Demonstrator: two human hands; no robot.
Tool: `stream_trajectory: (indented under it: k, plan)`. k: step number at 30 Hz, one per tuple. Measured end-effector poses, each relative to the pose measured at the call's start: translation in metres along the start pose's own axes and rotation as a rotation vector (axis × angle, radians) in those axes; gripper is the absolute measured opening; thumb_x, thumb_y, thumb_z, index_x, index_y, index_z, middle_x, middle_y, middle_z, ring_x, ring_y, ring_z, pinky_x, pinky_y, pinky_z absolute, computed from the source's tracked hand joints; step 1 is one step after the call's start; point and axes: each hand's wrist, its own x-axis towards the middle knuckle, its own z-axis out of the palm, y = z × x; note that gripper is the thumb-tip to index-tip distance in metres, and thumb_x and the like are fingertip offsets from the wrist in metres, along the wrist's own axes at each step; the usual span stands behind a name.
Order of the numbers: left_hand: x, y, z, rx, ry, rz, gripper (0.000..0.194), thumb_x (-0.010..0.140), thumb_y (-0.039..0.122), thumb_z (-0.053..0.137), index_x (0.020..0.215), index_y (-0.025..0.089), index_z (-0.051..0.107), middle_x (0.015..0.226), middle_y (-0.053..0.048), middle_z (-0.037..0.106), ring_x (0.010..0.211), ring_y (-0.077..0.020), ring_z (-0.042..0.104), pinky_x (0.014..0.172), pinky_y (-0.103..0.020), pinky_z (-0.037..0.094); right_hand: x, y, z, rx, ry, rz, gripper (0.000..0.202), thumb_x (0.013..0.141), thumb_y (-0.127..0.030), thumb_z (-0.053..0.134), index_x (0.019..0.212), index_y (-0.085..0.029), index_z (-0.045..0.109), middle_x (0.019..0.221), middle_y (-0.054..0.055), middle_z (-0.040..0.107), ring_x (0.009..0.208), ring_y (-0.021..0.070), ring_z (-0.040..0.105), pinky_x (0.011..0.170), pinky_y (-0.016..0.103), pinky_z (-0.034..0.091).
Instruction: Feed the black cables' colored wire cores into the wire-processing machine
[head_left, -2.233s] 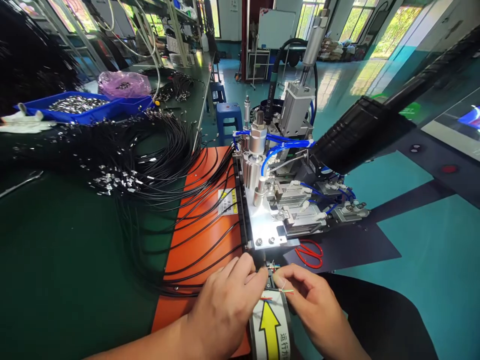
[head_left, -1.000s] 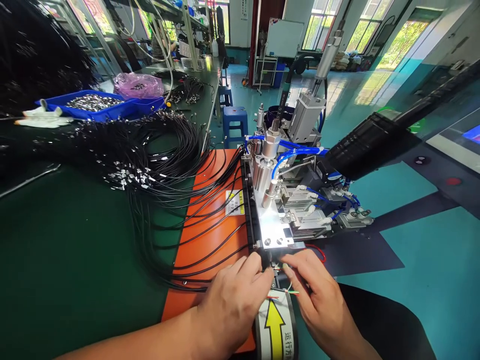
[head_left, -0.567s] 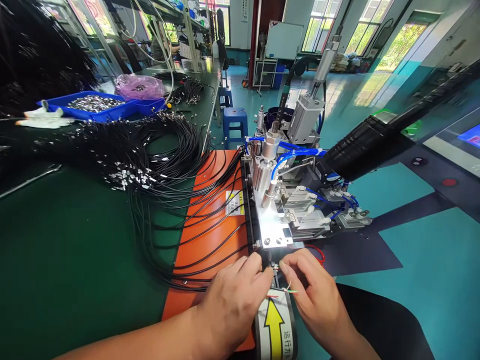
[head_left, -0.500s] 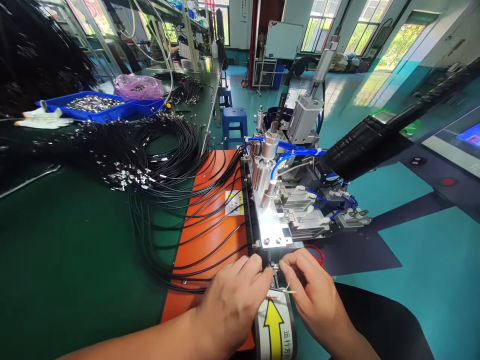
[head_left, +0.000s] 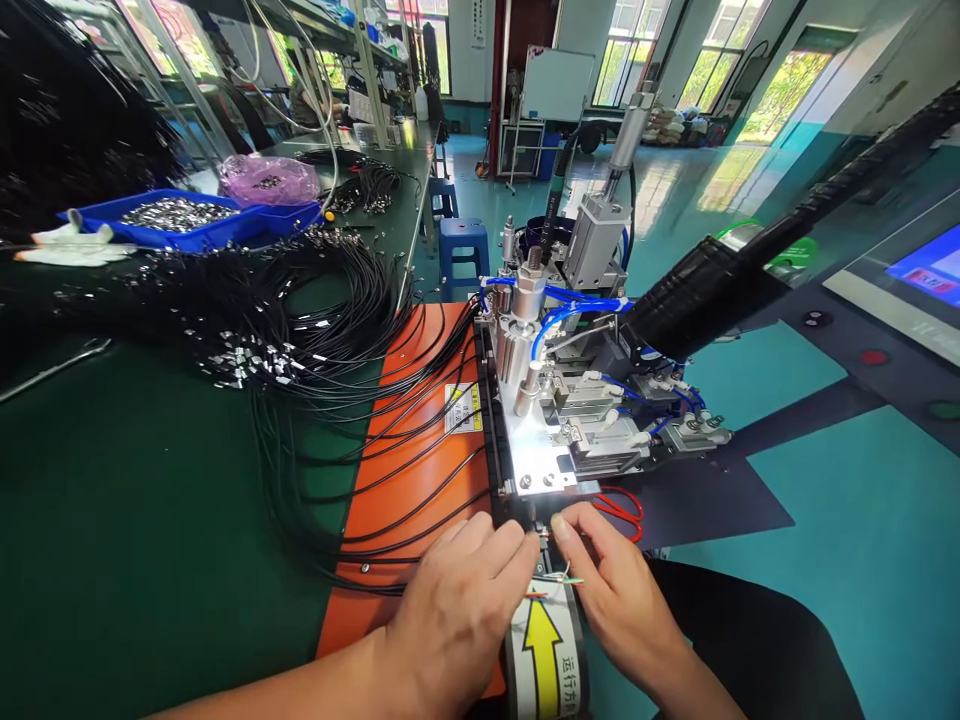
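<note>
My left hand (head_left: 465,600) is closed, knuckles up, at the front end of the machine's track; a black cable (head_left: 375,588) runs in under it from the left. Opposite it, my right hand (head_left: 619,590) has thumb and forefinger pinched together beside a small metal fitting (head_left: 542,535); what sits between those fingertips is too small to make out. Thin coloured wires (head_left: 566,580) stick out between the hands, over the white plate with a yellow arrow (head_left: 543,650). Just beyond the fingers stands the machine's bright metal head plate (head_left: 536,455).
Several black cables with metal ends (head_left: 259,360) lie over the green table (head_left: 150,520) and orange panel (head_left: 420,450). Behind them is a blue tray (head_left: 202,237) of small metal parts. A black work light (head_left: 682,300) overhangs the machine at right. Red wire loops (head_left: 626,515) lie beside my right hand.
The view has shifted slightly, so the machine sits a little farther left. Both hands keep nearly the same place and grip by the fitting.
</note>
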Motion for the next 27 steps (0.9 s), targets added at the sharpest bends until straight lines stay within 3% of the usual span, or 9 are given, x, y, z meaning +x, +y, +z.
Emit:
stream_trajectory:
  k: [11, 19, 27]
  plan:
    - [-0.003, 0.002, 0.0, 0.022, -0.013, 0.011, 0.029, 0.089, 0.007, 0.045, 0.114, 0.013, 0.059, 0.084, -0.007, 0.059, 0.071, -0.0225, 0.049, 0.063, -0.036, 0.048, 0.003, 0.005, 0.005, 0.013, 0.003, -0.097, 0.031, 0.104, -0.035, 0.035, 0.077, -0.023, 0.042, 0.073, -0.003, 0.048, 0.068, 0.014, 0.046, 0.064, 0.025, 0.04]
    - [-0.009, 0.003, -0.001, 0.1, 0.09, 0.033, 0.029, 0.08, 0.007, 0.047, 0.106, 0.008, 0.06, 0.08, -0.01, 0.056, 0.074, -0.0247, 0.05, 0.063, -0.038, 0.049, 0.003, 0.009, 0.015, 0.047, 0.078, -0.095, 0.03, 0.104, -0.034, 0.035, 0.077, -0.023, 0.041, 0.072, -0.003, 0.045, 0.066, 0.0143, 0.044, 0.064, 0.025, 0.04]
    - [-0.008, 0.001, -0.003, 0.102, 0.074, 0.009, 0.023, 0.078, 0.002, 0.045, 0.094, 0.013, 0.058, 0.078, -0.008, 0.055, 0.071, -0.0238, 0.049, 0.063, -0.038, 0.048, 0.003, 0.008, 0.016, 0.089, 0.075, -0.068, 0.031, 0.104, -0.037, 0.036, 0.076, -0.023, 0.04, 0.072, -0.003, 0.043, 0.067, 0.0149, 0.042, 0.063, 0.026, 0.037]
